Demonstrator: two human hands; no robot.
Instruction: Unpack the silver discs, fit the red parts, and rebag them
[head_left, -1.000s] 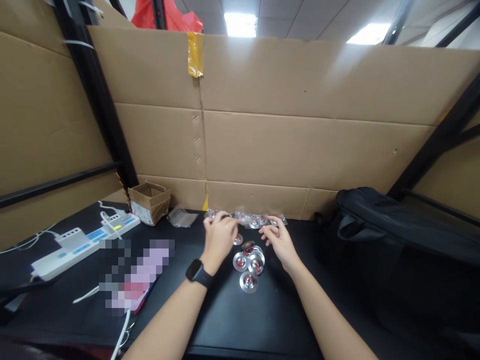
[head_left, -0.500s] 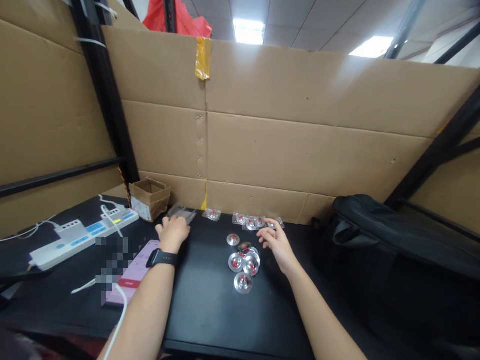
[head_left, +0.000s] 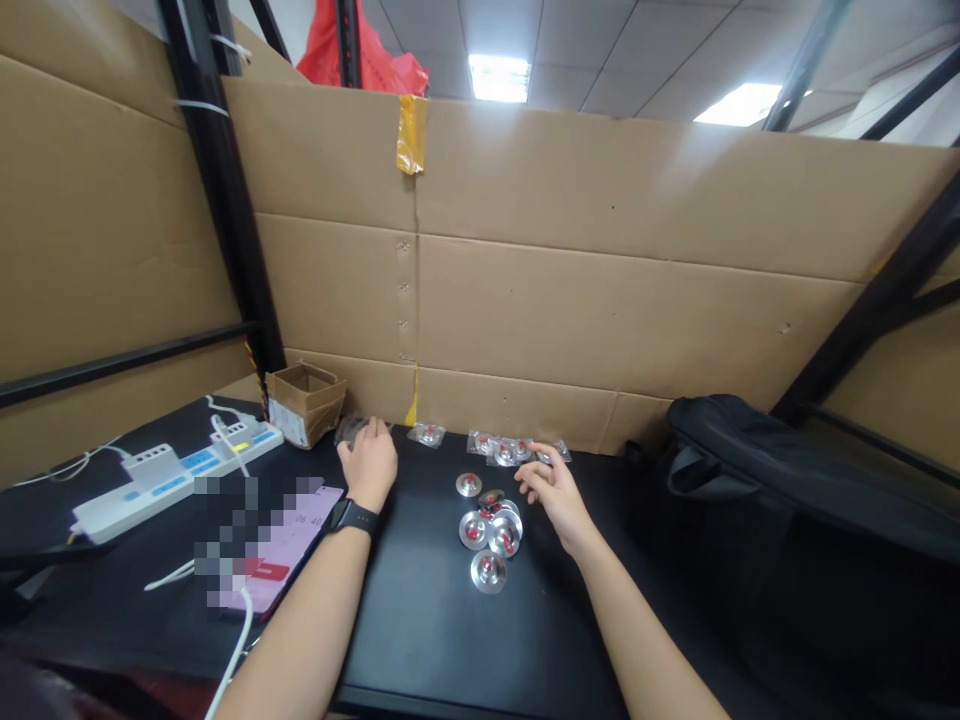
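Observation:
My left hand [head_left: 370, 466], with a dark watch on its wrist, lies at the back left over clear plastic bags [head_left: 351, 430]. Its fingers are stretched forward and the thumb is apart. My right hand [head_left: 553, 495] hovers right of a cluster of silver metal discs with red centres [head_left: 475, 530]; its fingers are loosely bent and apart, with nothing visible in them. One single disc [head_left: 489, 572] lies in front of the cluster and another [head_left: 469, 485] behind it. Beyond the right fingertips are several discs in clear bags [head_left: 505, 452]. Another bagged disc [head_left: 427, 435] sits farther left.
An open cardboard box [head_left: 306, 405] stands at the back left beside a white power strip [head_left: 180, 485]. A phone [head_left: 289, 550] with a white cable lies left of my left forearm. A black bag [head_left: 750, 480] fills the right side. Cardboard walls [head_left: 540, 300] enclose the black table [head_left: 435, 640].
My left hand has shifted slightly right and forward over the plastic bags, its fingers now straighter. My right hand and the discs have stayed in place; the camera view has tilted a little.

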